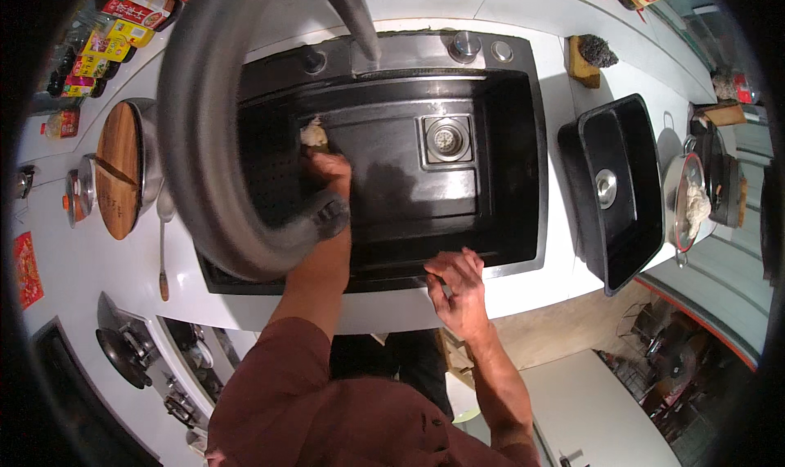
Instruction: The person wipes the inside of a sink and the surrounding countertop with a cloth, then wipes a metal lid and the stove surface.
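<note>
Inside the black sink (392,191), my left hand (330,167) grips a pale, crumpled cloth or sponge (314,134) against the left part of the basin. Part of that hand's grip is hidden by the hand itself. My right hand (457,286) hovers over the sink's front rim with loosely curled fingers, the thumb apart, and nothing visible in it. A large curved grey faucet (205,129) arches close to the camera and covers the sink's left side, its spout end over my left forearm. The square drain (446,139) lies at the back right of the basin.
A black rectangular basin (631,185) stands tilted right of the sink. Beyond it sits a lidded pot (677,191) with a crumpled cloth (698,209) on top. Steel wool (598,51) rests by a yellow sponge (582,62). Leftward are a wooden lid (116,172) and a long-handled ladle (164,252).
</note>
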Demonstrator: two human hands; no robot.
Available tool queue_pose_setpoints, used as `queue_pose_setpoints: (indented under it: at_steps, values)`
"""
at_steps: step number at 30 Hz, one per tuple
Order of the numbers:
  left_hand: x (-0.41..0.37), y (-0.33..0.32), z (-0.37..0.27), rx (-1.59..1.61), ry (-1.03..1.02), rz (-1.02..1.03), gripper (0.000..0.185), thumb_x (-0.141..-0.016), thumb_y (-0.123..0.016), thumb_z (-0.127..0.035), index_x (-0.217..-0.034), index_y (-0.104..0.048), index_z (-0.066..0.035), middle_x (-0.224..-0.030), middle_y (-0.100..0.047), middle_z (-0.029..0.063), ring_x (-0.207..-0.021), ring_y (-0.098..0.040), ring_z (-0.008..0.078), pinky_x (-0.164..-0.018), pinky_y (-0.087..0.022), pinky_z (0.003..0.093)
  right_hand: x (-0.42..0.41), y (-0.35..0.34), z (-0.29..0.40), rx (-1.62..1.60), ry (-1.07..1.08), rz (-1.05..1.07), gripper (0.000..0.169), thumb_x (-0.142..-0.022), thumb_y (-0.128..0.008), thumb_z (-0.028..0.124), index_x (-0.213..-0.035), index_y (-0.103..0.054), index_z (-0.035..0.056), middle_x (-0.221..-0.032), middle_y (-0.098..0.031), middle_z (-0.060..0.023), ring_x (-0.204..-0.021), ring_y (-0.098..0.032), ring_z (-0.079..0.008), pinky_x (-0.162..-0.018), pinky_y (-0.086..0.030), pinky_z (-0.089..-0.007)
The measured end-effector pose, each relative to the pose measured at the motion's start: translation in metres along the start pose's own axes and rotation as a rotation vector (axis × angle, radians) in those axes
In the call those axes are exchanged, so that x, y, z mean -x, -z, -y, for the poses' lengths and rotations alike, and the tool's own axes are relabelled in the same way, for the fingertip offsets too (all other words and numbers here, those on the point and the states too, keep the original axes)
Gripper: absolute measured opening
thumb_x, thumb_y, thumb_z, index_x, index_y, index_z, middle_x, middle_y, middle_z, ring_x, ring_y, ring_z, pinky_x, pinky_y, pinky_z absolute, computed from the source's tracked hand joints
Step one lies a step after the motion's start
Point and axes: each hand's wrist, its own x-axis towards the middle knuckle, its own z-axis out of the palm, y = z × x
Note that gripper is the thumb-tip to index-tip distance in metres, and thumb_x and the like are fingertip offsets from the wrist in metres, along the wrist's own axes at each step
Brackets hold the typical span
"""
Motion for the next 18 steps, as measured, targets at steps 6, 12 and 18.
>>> queue_pose_setpoints:
  at_steps: [6, 12, 18]
  values:
    - [-0.034, -0.066, 0.002, -0.262, -0.027, -0.197, 0.030, -0.084, -0.068, -0.027, -0.105, -0.066, -0.005, -0.118, -0.066, 0.0125, -0.108, -0.064, 0.0296, -0.091, -0.051, 0.0343, 0.034, 0.020, -0.015, -0.003, -0.085, -0.018, 0.020, -0.079, -0.071, 0.001, -0.097, -0.072, 0.0073, -0.098, -0.069, -0.0083, -0.100, -0.065, -0.0274, -0.105, -0.040, -0.0519]
    - [-0.004, -0.057, -0.081, -0.293, -0.074, 0.164, 0.025, -0.075, -0.071, -0.021, -0.091, -0.070, -0.003, -0.104, -0.065, 0.0191, -0.105, -0.061, 0.0371, -0.089, -0.051, 0.0441, 0.027, 0.011, -0.009, -0.001, -0.072, -0.039, 0.020, -0.078, -0.072, 0.002, -0.097, -0.072, 0.0074, -0.099, -0.070, -0.0076, -0.101, -0.065, -0.0271, -0.104, -0.041, -0.0519]
    - [0.011, -0.002, -0.111, -0.184, -0.388, 0.754, 0.053, -0.088, -0.063, -0.021, -0.138, -0.053, -0.005, -0.143, -0.047, 0.0203, -0.125, -0.052, 0.0410, -0.100, -0.049, 0.0486, 0.032, -0.003, -0.001, 0.045, -0.087, -0.041, 0.020, -0.078, -0.071, 0.002, -0.097, -0.072, 0.0071, -0.099, -0.070, -0.0092, -0.101, -0.065, -0.0300, -0.104, -0.041, -0.0507]
